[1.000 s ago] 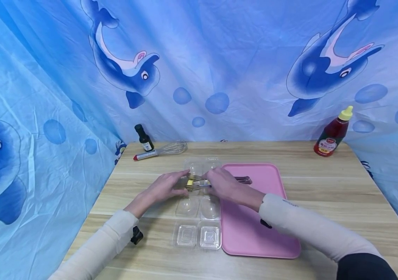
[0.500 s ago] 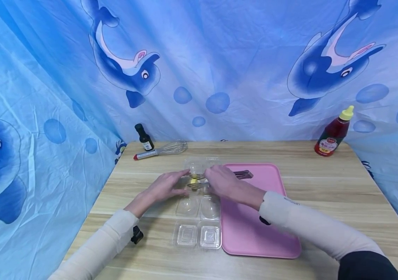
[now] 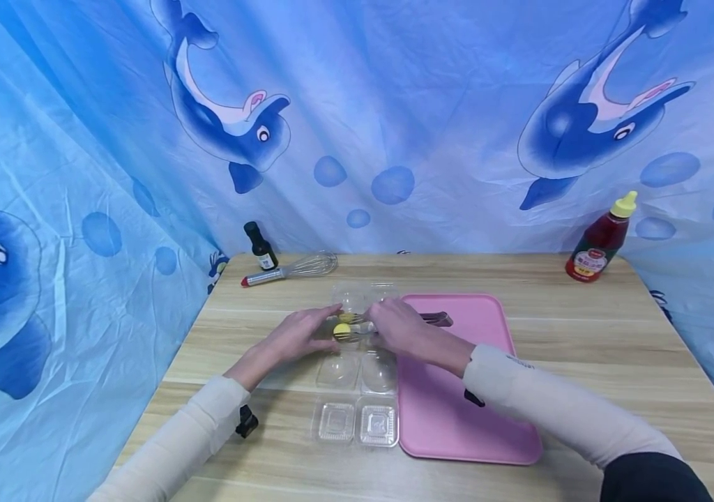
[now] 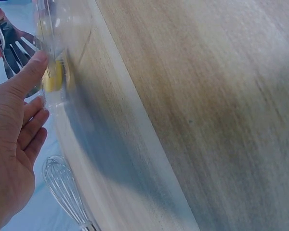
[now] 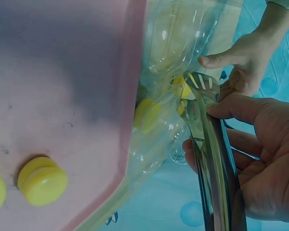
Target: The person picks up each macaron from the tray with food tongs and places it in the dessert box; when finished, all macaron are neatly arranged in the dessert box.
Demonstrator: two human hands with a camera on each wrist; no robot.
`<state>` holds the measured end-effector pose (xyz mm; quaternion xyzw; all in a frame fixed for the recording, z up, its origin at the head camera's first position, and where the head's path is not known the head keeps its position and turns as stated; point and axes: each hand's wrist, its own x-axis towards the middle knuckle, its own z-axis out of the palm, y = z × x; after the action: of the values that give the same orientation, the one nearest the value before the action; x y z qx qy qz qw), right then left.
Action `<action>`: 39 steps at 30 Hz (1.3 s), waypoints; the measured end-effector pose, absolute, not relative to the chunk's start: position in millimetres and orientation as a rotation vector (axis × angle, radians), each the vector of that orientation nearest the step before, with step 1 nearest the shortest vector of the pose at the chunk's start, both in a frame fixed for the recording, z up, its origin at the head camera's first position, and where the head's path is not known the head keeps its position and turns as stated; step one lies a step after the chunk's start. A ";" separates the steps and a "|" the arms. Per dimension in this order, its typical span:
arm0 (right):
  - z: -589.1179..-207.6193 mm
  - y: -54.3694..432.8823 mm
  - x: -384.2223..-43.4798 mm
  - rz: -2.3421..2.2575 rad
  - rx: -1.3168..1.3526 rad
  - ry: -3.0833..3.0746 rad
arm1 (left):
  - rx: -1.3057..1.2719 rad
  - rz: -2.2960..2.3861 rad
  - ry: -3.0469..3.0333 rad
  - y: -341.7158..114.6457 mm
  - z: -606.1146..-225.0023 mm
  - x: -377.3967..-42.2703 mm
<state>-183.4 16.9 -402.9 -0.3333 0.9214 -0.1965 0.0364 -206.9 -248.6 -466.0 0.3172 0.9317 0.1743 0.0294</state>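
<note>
Presently: right hand (image 3: 399, 328) gripping metal tongs (image 5: 214, 168), parted tips lying at yellow piece (image 3: 342, 328) inside clear box (image 5: 148, 148). Left hand (image 3: 297, 335) keeping fingers relaxed beside box, contact unclear. Step seemingly: setting piece down; next move probably calling for lifting tongs away. Pink tray (image 3: 451, 418) carrying further yellow rounds (image 5: 43, 182).

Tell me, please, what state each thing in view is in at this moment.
Left grip: thumb and fingers apart
Right grip: holding the tongs
Tongs: tips apart
Near clear container: open, unfolded
Far clear container: yellow pieces showing through it
Pink tray: flat, other yellow pieces resting on it
Whisk: lying down
Dark bottle: upright, capped
Red sauce bottle: upright, capped
</note>
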 end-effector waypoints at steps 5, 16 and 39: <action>-407.0 14.0 -184.1 -0.563 -1.017 2.855 | 0.966 0.533 2.880 -248.7 -466.6 -207.0; -412.5 13.3 -181.3 -0.603 -1.052 2.865 | 0.967 0.552 2.864 -245.6 -466.0 -205.3; -382.4 37.8 -174.2 -0.661 -0.943 2.819 | 0.993 0.510 2.886 -245.3 -467.6 -205.7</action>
<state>-174.2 37.8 -382.4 -0.3093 0.9247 -0.2168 0.0482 -205.7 -245.3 -467.6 0.3206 0.9325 0.1648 0.0235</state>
